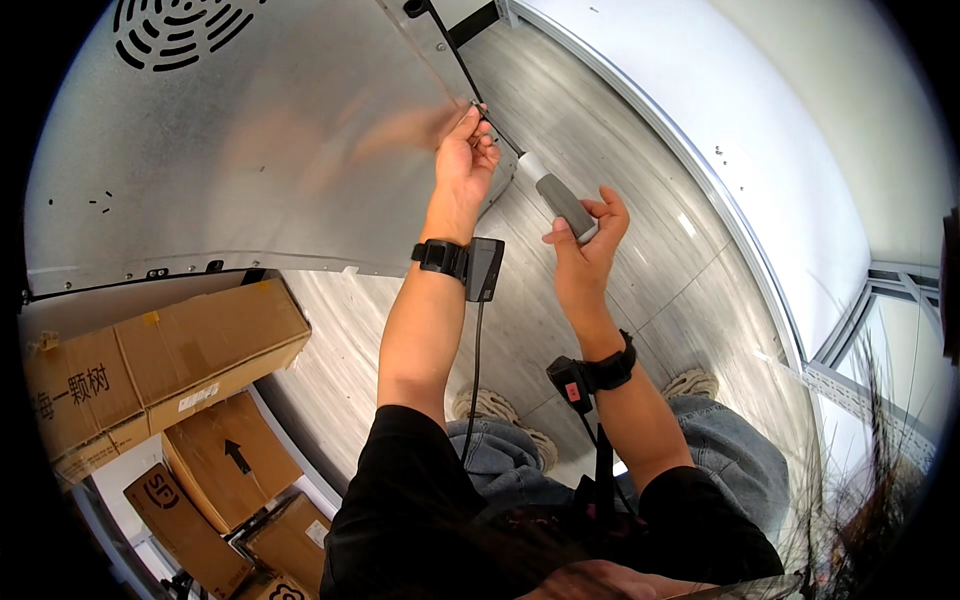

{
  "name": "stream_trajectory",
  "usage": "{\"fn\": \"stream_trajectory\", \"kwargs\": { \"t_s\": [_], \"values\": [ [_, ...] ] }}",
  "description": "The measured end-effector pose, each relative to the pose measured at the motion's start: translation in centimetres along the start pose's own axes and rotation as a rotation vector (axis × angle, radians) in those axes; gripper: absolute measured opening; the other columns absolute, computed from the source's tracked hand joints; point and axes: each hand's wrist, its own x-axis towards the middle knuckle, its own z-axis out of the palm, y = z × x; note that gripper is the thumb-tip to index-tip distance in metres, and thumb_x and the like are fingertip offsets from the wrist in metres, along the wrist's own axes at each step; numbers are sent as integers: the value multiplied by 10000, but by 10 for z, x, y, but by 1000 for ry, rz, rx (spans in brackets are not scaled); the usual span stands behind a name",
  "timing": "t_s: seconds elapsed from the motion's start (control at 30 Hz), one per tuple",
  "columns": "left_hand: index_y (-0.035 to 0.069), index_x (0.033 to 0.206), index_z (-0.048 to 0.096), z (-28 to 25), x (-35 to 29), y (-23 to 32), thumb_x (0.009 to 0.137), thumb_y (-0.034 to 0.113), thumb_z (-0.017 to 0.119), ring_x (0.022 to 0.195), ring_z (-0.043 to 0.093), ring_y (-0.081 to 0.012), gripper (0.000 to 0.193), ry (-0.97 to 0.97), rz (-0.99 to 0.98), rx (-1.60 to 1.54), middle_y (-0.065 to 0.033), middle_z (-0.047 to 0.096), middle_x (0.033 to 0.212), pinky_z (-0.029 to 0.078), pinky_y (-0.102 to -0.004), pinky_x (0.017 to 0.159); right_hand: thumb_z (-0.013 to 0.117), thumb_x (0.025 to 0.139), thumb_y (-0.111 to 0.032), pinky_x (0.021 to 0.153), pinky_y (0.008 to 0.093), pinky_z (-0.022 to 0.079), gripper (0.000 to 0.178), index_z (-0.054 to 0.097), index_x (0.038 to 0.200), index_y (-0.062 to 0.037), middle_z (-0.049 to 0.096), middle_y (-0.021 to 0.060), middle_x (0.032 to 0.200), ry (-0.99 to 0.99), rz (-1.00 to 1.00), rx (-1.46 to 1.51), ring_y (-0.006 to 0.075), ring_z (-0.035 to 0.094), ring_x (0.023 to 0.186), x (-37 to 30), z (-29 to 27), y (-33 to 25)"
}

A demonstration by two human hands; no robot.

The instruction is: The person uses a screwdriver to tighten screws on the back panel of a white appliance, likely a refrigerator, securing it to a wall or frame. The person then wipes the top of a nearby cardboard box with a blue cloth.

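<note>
A screwdriver (563,203) with a grey and white handle is gripped at its butt end by my right hand (588,262). Its thin dark shaft slants up and left to the edge of a large silver metal panel (330,150). At that edge my left hand (466,165) is closed, thumb and fingertips pinched around the screwdriver's tip. Whatever sits between those fingertips is too small to make out. The panel has slotted vents at its upper left and mirrors my left hand faintly. Each wrist wears a black strap with a small black box.
Cardboard boxes (215,350) are stacked at the lower left, below the panel. Grey wood-look flooring (680,260) lies under my hands and shoes. A white wall (740,130) with a metal edge strip curves along the right. A black cable (474,370) hangs from the left wrist box.
</note>
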Motion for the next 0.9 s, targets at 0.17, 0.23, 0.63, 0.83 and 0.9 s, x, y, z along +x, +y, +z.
{"fn": "stream_trajectory", "kwargs": {
  "t_s": [0.17, 0.23, 0.63, 0.83, 0.9],
  "values": [
    [70, 896, 630, -4, 2, 0, 888, 176, 575, 573, 480, -94, 120, -2, 1, -3, 7, 560, 673, 397, -209, 533, 526, 911, -192, 613, 246, 459, 499, 260, 1301, -30, 424, 105, 1015, -127, 267, -57, 129, 494, 716, 2, -7, -21],
    [72, 896, 631, -1, 1, 0, 887, 176, 577, 571, 480, -94, 117, -13, -7, -3, 8, 560, 669, 397, -210, 531, 533, 911, -212, 595, 246, 457, 503, 266, 1298, -35, 430, 91, 976, -15, 9, -26, 126, 496, 715, -1, 1, -4],
    [66, 884, 629, 1, 4, -5, 889, 176, 574, 563, 482, -88, 123, -9, -6, -3, 14, 552, 659, 398, -212, 521, 575, 882, -210, 650, 266, 459, 586, 217, 1307, -23, 396, 124, 1068, -54, 17, 29, 155, 494, 813, -1, -6, 0],
    [68, 890, 631, 3, 5, -7, 888, 179, 575, 560, 482, -90, 125, 7, -2, -8, 14, 554, 657, 398, -210, 521, 569, 887, -198, 645, 273, 458, 561, 239, 1301, -14, 407, 120, 1054, -91, 110, -41, 162, 490, 836, 4, -12, -2],
    [69, 894, 632, 4, 5, -7, 888, 178, 574, 558, 481, -90, 124, -1, -8, -6, 14, 555, 656, 399, -209, 521, 561, 895, -205, 628, 263, 458, 542, 253, 1297, -13, 409, 120, 1050, -36, -63, -76, 155, 496, 814, 3, -12, 11]
  ]
}}
